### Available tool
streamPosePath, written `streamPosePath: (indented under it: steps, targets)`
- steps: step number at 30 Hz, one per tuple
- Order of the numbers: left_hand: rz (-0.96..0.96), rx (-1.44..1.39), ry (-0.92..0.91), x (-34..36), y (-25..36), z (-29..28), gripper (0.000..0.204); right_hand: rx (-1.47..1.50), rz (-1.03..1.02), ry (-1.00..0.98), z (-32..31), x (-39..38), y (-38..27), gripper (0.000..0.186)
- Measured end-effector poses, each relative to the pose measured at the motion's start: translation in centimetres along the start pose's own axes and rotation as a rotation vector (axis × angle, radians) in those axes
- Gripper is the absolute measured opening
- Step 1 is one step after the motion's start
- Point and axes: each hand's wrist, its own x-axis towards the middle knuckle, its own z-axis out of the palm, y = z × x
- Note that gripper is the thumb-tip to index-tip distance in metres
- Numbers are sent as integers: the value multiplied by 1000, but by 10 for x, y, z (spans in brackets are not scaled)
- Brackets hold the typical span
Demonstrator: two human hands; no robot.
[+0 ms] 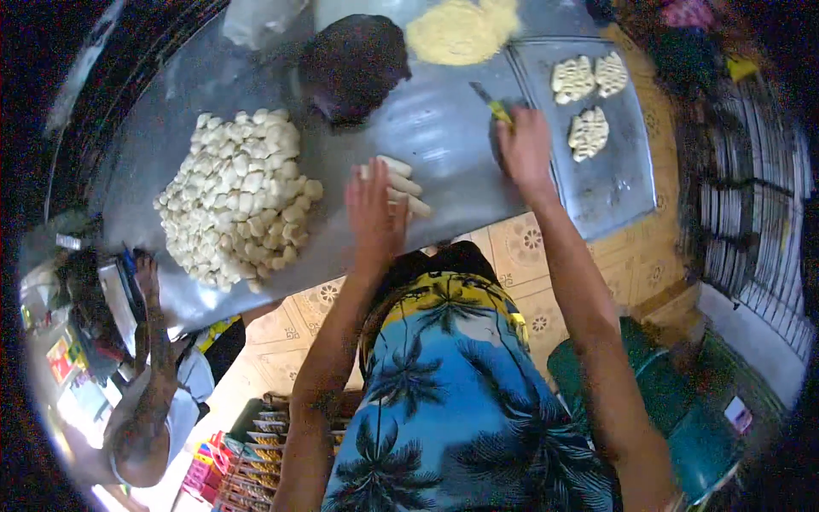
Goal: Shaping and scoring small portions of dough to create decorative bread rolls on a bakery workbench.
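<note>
My left hand lies over a few pale dough rolls near the front edge of the metal table, fingers spread and slightly blurred. Part of the rolls is hidden beneath it. My right hand is closed around the yellow handle of a small knife, its blade pointing away and to the left. It is beside the left rim of a metal tray. On that tray sit three slashed pieces of dough. A large heap of small dough pieces rises left of my left hand.
A dark brown mound and a flattened yellow mass lie at the table's far side, near a clear plastic bag. Another person's hand touches the table's left end. Green chairs stand at lower right.
</note>
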Motion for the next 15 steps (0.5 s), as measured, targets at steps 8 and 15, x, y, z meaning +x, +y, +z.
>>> streamPosePath:
  steps: [8,15]
  targets:
    - [-23,132,-99,18,-23,11,56,619,295,-402,-12,-62,-36,26]
    - [-81,-71,15,5,-17,17,57,543,205,-628,-30,-140,-103,35]
